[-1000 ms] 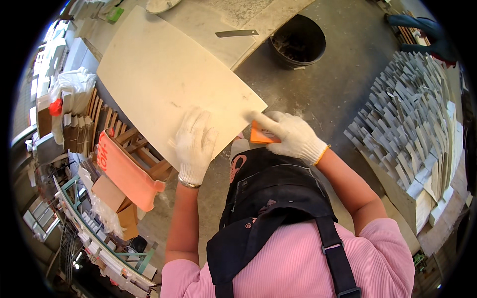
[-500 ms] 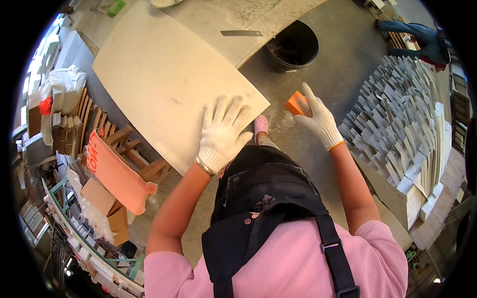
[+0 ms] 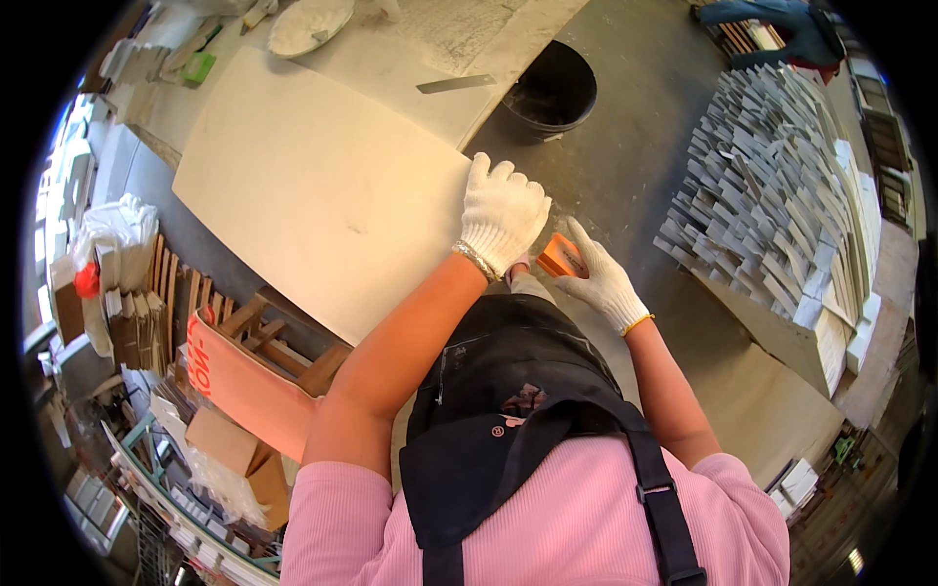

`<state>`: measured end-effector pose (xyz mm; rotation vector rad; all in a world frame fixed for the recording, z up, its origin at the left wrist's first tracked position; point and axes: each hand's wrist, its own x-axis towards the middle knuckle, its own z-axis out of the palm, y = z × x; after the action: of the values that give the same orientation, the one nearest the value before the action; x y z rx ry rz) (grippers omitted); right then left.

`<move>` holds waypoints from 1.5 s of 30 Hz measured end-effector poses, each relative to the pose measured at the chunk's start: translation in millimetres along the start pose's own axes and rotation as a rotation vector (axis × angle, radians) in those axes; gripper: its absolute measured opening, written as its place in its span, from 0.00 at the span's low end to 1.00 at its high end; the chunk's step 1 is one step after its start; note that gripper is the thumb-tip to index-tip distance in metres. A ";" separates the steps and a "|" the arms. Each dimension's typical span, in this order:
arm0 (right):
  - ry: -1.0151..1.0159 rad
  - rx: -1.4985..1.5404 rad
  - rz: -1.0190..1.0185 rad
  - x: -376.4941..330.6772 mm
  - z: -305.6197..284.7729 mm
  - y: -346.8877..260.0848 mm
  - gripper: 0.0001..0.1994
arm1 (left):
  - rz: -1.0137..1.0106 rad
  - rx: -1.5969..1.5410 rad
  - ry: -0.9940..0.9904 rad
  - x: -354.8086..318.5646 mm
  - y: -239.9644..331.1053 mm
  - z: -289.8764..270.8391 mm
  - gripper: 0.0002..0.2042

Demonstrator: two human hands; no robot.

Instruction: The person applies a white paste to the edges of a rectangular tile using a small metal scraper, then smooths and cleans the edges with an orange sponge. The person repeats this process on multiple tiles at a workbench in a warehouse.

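Observation:
My left hand (image 3: 503, 213), in a white knit glove, is at the right corner of a large pale flat panel (image 3: 313, 186). Its fingers are curled over the panel's edge, and the hand hides that corner. Beyond the panel's right end, my gloved right hand (image 3: 604, 285) holds an orange block (image 3: 560, 256) between thumb and fingers. The block is apart from the panel. The panel lies on a worktable (image 3: 469, 39), reaching out over its near side.
A metal strip (image 3: 455, 84) and a pale round dish (image 3: 311, 24) lie on the worktable. Beside it stands a black bucket (image 3: 553, 90). Stacked grey-white strips (image 3: 772, 195) stand at right; a bent-over person (image 3: 782, 29) is behind them. At left are an orange-pink sheet (image 3: 249, 391) and cartons (image 3: 220, 439).
My left hand has gone from lying spread flat on the panel to curling at its right corner. The right hand, still with the orange block, has shifted slightly left and down in the view.

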<state>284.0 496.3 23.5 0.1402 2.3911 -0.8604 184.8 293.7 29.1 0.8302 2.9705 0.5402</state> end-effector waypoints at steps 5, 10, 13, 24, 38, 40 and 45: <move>-0.030 0.513 0.099 -4.5 -5.7 2.2 0.49 | -0.030 -0.197 0.343 0.6 -58.5 -9.5 0.10; -0.344 0.976 -0.089 28.6 -5.4 24.0 0.50 | -0.144 0.298 0.316 -23.5 -180.7 -20.5 0.20; -0.658 1.247 -0.123 50.5 -6.0 20.4 0.53 | -0.314 0.244 0.265 -19.6 -202.0 -19.5 0.25; -1.462 1.805 0.150 74.8 44.0 22.7 0.52 | -0.310 0.175 0.167 -17.3 -184.3 -34.1 0.24; -0.841 1.844 -0.187 109.0 -28.5 36.1 0.60 | -0.293 0.203 0.137 -14.3 -180.3 -37.9 0.25; -0.923 1.401 -0.206 111.9 -35.2 39.1 0.59 | -0.283 0.196 0.136 -14.7 -179.8 -39.3 0.25; -0.715 0.468 -0.460 105.3 -41.4 15.6 0.53 | -0.279 0.199 0.133 -13.7 -178.2 -38.5 0.25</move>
<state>181.5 523.9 -18.5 -0.4791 1.5395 -1.3891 103.4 131.8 5.4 0.3865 3.2242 0.3017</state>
